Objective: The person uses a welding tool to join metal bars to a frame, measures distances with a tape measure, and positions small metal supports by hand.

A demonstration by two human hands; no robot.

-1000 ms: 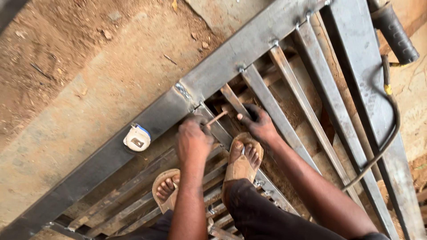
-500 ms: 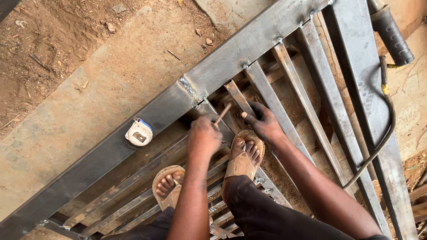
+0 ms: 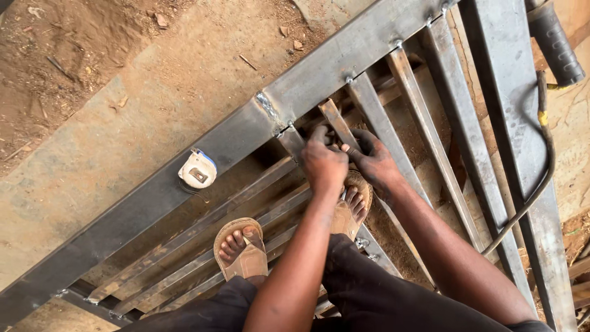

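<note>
Hard to make out: fingertips of both hands, bunched together over one slat of a steel frame. Left hand curled tight, knuckles up, apparently closed on that slat close to its weld at the main beam; exact grip hidden under the fist. Right hand just beside it, fingers bent and pressed to the same slat from the right; whether wrapped round it or only pushing, cannot tell. Slat itself tilted out of line with its neighbours, upper end near the beam, lower part lost beneath both hands.

Cut off at the bottom edge: both forearms, dark trousers, most of the legs. Right foot mostly covered by the wrists, only toes and sandal edge showing. Left sandal in full view, standing on lower slats. Frame ends running out of view at upper right and lower left.

Around: tape measure, white and blue, lying on the beam, well left of the hands. Black cable curving over the right rail, topped by a ribbed black handle partly out of view. Dusty ground with pebbles and twigs beyond the beam.
</note>
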